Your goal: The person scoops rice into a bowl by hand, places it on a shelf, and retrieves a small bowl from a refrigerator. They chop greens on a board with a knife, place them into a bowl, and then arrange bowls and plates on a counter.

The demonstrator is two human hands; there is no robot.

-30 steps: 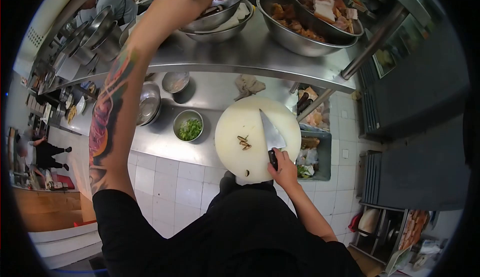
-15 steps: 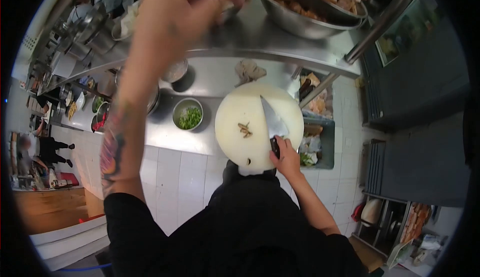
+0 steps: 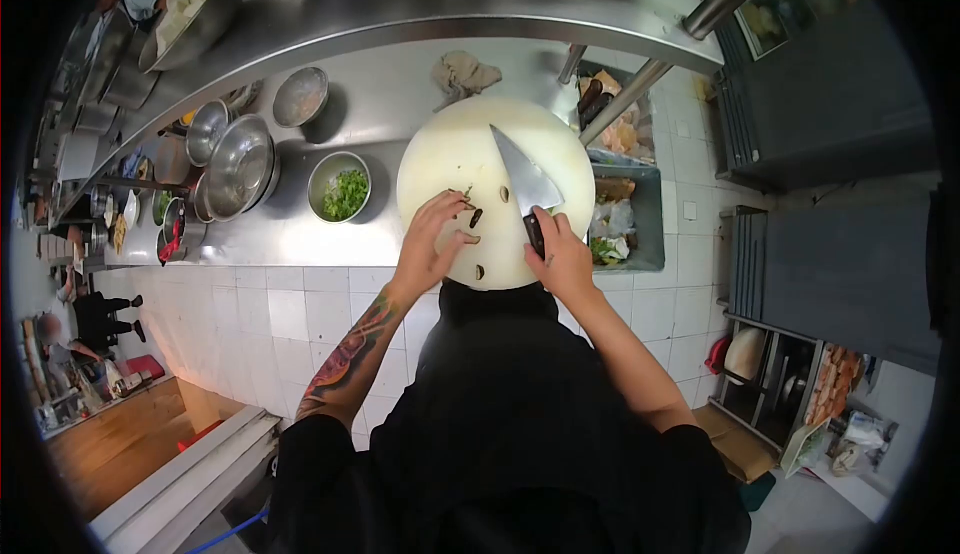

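Observation:
A round white chopping board (image 3: 440, 149) lies on the steel counter in front of me. My right hand (image 3: 565, 262) is closed around the dark handle of a wide-bladed kitchen knife (image 3: 528, 179). The blade rests flat on the board, its tip pointing away from me. Over the board's left half, my left hand (image 3: 430, 239) has its thumb and fingers apart, fingertips down by some small brown pieces (image 3: 475, 219). Whether the fingertips pinch one of them is hard to see. Other dark pieces lie near the knife and by the board's near edge.
A bowl of chopped greens (image 3: 345, 194) stands left of the board, with several steel bowls (image 3: 240, 169) beyond it. Behind the board lies a crumpled cloth (image 3: 465, 74). A steel shelf (image 3: 430, 39) crosses above the counter. At right are bins (image 3: 648, 219) holding scraps.
My left hand has come down from the raised shelf area to the board. The brown pieces, earlier in a small pile, now lie spread apart. The right hand still holds the knife.

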